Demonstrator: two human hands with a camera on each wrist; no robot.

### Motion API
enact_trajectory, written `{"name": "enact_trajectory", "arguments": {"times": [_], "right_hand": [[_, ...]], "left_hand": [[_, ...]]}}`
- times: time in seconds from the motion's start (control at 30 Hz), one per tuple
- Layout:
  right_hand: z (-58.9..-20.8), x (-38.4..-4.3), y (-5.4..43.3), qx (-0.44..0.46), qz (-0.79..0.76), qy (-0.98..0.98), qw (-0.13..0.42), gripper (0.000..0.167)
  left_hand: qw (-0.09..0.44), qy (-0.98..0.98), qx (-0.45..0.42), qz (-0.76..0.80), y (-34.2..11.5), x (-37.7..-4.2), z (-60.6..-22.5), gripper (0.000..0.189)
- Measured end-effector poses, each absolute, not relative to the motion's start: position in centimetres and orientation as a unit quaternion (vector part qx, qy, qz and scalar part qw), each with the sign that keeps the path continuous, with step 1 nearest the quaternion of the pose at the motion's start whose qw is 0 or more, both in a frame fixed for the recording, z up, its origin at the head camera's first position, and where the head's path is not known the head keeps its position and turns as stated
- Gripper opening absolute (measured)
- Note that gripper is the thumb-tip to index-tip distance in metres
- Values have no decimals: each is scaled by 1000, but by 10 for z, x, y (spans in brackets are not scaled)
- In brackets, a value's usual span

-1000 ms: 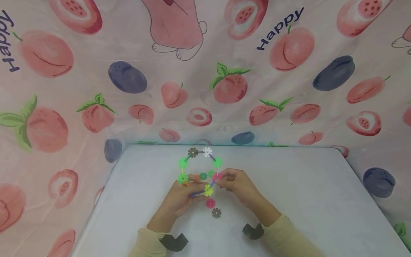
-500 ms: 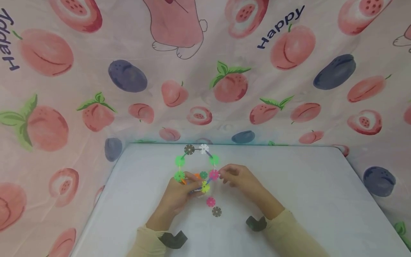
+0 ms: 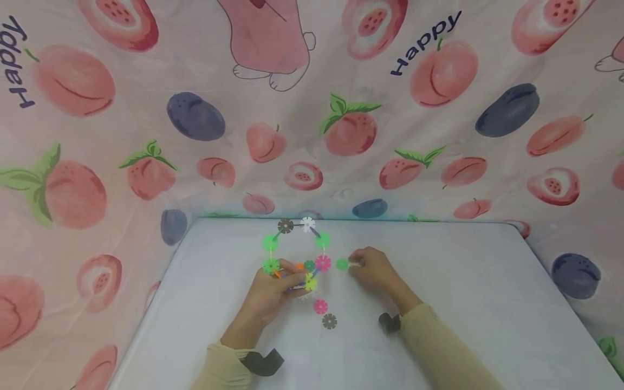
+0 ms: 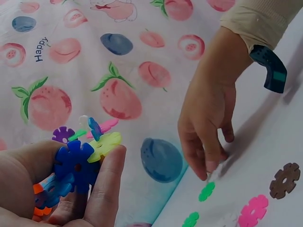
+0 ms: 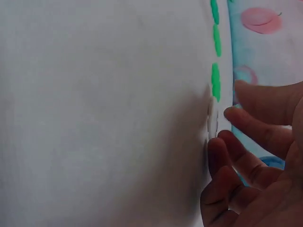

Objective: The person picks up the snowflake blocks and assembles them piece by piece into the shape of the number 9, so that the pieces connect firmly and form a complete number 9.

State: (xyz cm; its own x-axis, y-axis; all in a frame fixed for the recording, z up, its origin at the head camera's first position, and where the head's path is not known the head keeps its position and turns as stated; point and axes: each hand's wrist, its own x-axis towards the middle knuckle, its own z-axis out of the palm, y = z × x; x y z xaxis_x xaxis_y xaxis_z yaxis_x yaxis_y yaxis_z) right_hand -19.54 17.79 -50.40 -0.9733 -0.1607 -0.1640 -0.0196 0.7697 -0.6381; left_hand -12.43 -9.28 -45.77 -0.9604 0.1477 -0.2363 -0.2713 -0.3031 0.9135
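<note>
My left hand (image 3: 273, 290) grips a ring of notched plastic building discs, joined edge to edge, near its yellow disc (image 3: 309, 281). In the left wrist view a blue disc (image 4: 75, 163) sits between thumb and fingers. The ring's pink disc (image 3: 323, 263) faces the right hand, and a white disc (image 3: 307, 224) and brown disc (image 3: 285, 226) form its far end. Over the table to the right, my right hand (image 3: 372, 268) reaches down with loosely bent fingers. Its fingertips are right by a loose white disc (image 5: 213, 117), beside a loose green disc (image 3: 342, 264).
Loose on the white table (image 3: 463, 303) lie a pink disc (image 3: 320, 306) and a brown disc (image 3: 329, 321), nearer the front. Another green disc (image 3: 309, 265) lies behind the ring. A fruit-printed cloth (image 3: 302, 135) hangs at the back and sides.
The right hand has left the ring's pink disc and moved right and down to the loose white disc. The left hand has shifted the ring slightly left.
</note>
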Motion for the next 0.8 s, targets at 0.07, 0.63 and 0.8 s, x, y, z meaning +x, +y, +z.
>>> {"name": "enact_trajectory", "arguments": {"times": [0.07,0.63,0.8], "right_hand": [[-505,-196,178,-48,-318,941,103,29],[-506,-197,178,-53,-291,948,122,23],[-503,-190,178,-76,-306,942,116,12]], "left_hand": [[130,573,-57,807,-93,-124,-457,19],[124,560,-62,817,-91,-125,-457,21],[119,556,-70,819,-90,-126,-456,21]]}}
